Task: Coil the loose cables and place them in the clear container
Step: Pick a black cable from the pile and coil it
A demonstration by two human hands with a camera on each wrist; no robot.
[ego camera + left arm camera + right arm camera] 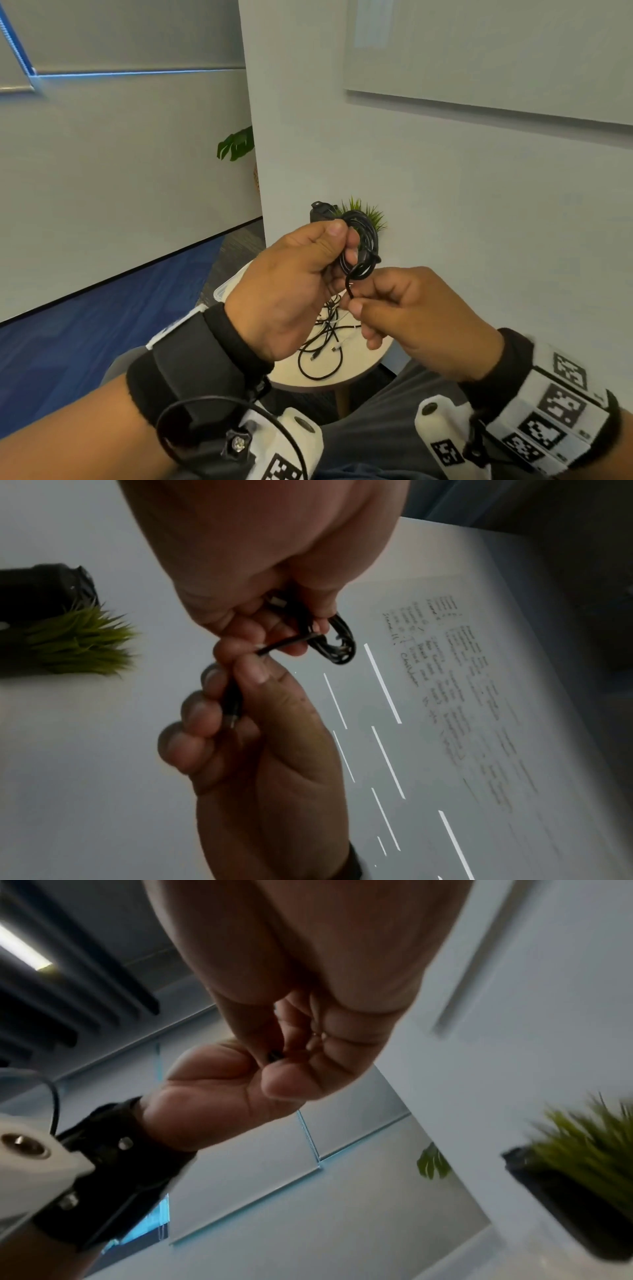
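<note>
Handwritten whiteboard (479, 696) notes too blurred to read. Raised before the chest: coiled black cable (359, 245) pinched in left hand (294, 291), its tail nipped by right hand (411, 318); loose cables (325, 342) on round table (373, 356) below.

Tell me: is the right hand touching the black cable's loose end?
Touching. The left wrist view shows the right hand pinching the loose end of the black cable between thumb and fingers.

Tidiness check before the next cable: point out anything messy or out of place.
Loose cables lie tangled on the round table, not yet coiled. The black coil in the left hand looks neat; the right hand pinches its tail.
</note>
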